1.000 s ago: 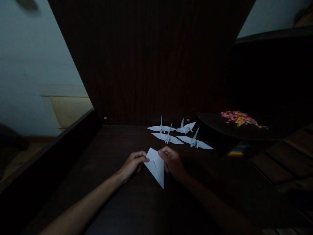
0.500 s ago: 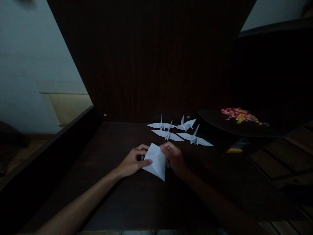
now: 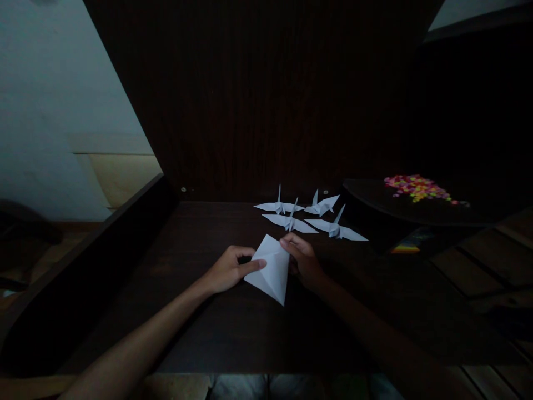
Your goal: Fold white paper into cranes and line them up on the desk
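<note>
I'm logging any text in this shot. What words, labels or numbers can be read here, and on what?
None can be read: the white folded paper between the hands is blank, the four paper cranes carry no print, and the rainbow-striped item at right is too dark and blurred to tell.

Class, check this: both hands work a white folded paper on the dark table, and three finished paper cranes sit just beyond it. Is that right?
Not quite: the head view shows four cranes, not three. Both the left hand and right hand do work the white folded paper on the dark table.
</note>
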`<state>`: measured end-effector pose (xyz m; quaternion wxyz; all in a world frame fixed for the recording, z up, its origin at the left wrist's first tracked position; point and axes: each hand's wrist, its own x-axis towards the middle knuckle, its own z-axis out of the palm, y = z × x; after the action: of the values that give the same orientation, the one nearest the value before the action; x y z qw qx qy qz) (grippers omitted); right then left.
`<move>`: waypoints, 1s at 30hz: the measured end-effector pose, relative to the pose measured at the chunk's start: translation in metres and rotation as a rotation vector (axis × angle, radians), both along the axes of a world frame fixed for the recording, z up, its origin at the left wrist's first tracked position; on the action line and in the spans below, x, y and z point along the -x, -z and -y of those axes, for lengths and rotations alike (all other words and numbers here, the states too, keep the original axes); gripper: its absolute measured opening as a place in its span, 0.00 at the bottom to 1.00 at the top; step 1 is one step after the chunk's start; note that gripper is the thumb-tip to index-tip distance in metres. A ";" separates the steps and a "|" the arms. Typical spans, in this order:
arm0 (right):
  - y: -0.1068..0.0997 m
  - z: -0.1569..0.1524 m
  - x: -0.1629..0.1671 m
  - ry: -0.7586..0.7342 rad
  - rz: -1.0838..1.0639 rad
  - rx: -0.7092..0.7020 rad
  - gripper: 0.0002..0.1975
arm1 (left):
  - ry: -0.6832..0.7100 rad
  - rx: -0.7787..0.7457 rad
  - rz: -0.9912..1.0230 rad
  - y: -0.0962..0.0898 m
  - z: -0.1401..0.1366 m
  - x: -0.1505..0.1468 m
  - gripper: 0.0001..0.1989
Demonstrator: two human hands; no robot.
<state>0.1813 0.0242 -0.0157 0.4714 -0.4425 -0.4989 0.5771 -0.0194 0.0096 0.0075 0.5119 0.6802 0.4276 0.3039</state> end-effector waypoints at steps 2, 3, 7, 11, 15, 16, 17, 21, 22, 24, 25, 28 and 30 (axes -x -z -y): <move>-0.003 -0.001 -0.002 0.026 0.063 -0.045 0.17 | -0.007 -0.005 -0.013 0.002 0.001 -0.001 0.16; -0.004 -0.001 -0.003 0.036 0.095 -0.071 0.16 | -0.010 -0.014 -0.014 0.003 0.001 -0.002 0.17; -0.009 -0.002 -0.008 0.030 0.183 -0.137 0.15 | -0.059 -0.029 0.006 0.007 -0.001 -0.003 0.18; -0.013 -0.001 -0.006 0.025 0.255 -0.154 0.18 | -0.120 -0.019 0.067 0.008 -0.002 -0.003 0.18; -0.014 -0.001 -0.003 0.023 0.325 -0.139 0.25 | -0.138 -0.037 0.069 0.009 -0.001 -0.003 0.18; -0.014 -0.001 -0.003 0.007 0.333 -0.128 0.25 | -0.136 -0.042 0.063 0.010 -0.002 -0.002 0.18; -0.013 -0.001 -0.003 -0.013 0.334 -0.117 0.26 | -0.134 -0.042 0.061 0.010 -0.002 -0.002 0.18; -0.012 -0.001 -0.005 -0.085 0.272 -0.073 0.24 | -0.134 0.023 0.115 0.014 -0.007 0.000 0.18; -0.012 -0.001 -0.005 -0.098 0.252 -0.069 0.23 | -0.127 0.059 0.139 0.014 -0.008 0.000 0.18; -0.012 -0.002 -0.006 -0.100 0.230 -0.083 0.23 | -0.102 0.138 0.196 0.015 -0.010 0.001 0.17; -0.011 -0.002 -0.005 -0.077 0.231 -0.107 0.23 | -0.085 0.172 0.230 0.015 -0.010 0.002 0.17; -0.009 -0.004 -0.005 0.022 0.256 -0.177 0.24 | -0.034 0.233 0.326 0.013 -0.009 0.002 0.22; -0.005 -0.005 -0.006 0.030 0.236 -0.150 0.24 | -0.019 0.239 0.368 0.012 -0.008 0.001 0.33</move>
<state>0.1869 0.0297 -0.0104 0.4499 -0.4781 -0.5859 0.4751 -0.0202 0.0172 -0.0048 0.6556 0.5437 0.3663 0.3747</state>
